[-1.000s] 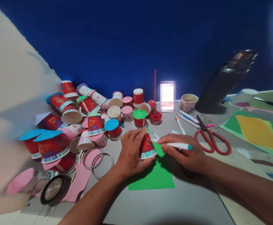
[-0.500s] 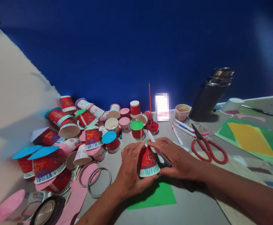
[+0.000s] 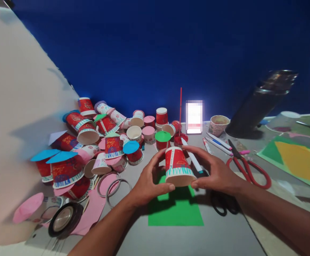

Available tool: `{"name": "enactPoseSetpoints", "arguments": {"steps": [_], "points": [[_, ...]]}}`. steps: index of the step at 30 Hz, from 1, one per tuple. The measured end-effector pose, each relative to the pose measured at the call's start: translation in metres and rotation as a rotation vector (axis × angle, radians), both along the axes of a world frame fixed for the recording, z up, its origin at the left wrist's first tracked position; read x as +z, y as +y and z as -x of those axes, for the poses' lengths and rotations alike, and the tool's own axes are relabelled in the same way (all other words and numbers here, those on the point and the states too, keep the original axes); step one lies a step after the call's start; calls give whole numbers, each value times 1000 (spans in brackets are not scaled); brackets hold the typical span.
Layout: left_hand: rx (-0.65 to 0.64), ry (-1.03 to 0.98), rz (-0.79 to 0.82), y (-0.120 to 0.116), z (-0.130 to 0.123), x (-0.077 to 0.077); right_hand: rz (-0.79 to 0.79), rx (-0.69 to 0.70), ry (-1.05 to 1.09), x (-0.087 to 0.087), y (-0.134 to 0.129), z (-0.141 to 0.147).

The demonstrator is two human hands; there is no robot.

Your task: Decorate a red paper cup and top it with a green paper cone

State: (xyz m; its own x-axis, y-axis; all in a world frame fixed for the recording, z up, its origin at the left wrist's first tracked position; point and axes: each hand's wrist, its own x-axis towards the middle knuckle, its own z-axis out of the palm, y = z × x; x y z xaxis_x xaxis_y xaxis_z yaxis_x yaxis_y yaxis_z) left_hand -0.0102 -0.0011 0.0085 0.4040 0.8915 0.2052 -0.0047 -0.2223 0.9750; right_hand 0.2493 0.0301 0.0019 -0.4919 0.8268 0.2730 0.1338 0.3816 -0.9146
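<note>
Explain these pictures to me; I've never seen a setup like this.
No machine here, just bare-handed work: one head-worn camera looks forward and down. The wearer's left hand and right hand hold a red paper cup, mouth downward, above green paper. A white marker sits between the cup and the right hand. On the grey table, decorated cups crowd the left side; red-handled scissors lie to the right, with a dark flask behind them.
</note>
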Motion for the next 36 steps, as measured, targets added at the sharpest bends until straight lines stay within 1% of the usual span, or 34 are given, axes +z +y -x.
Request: {"name": "enactPoseSetpoints", "arguments": {"steps": [1, 2, 4, 7, 9, 12, 16, 19, 23, 28, 30, 33, 36], "points": [[1, -15, 3, 0, -1, 1, 10, 12, 8, 0, 1, 0], [31, -2, -12, 0, -2, 1, 9, 14, -1, 0, 1, 0], [146, 100, -84, -1, -3, 3, -24, -13, -48, 3, 2, 0], [314, 290, -243, -3, -4, 5, -120, -117, -73, 7, 0, 1], [351, 326, -310, -2, -4, 4, -179, -207, -37, 10, -3, 2], [353, 286, -315, 0, -3, 0, -219, -298, 72, 16, -11, 4], [334, 299, -319, 4, -1, -6, -249, -299, 242, 24, -20, 4], [331, 335, -318, 4, 0, -8, -306, -246, 209, 29, -23, 5], [316, 337, -324, 4, -1, -8, -334, -180, 155, 34, -24, 8], [309, 346, -357, 3, -2, -7, -365, -162, 117, 34, -23, 8], [308, 360, -368, 3, -1, -5, -345, -207, 132, 30, -22, 6], [327, 384, -399, 2, -1, -2, -264, -324, 210, 24, -18, 3], [348, 454, -474, 1, 0, 0, -207, -380, 176, 23, -15, 3]]}}
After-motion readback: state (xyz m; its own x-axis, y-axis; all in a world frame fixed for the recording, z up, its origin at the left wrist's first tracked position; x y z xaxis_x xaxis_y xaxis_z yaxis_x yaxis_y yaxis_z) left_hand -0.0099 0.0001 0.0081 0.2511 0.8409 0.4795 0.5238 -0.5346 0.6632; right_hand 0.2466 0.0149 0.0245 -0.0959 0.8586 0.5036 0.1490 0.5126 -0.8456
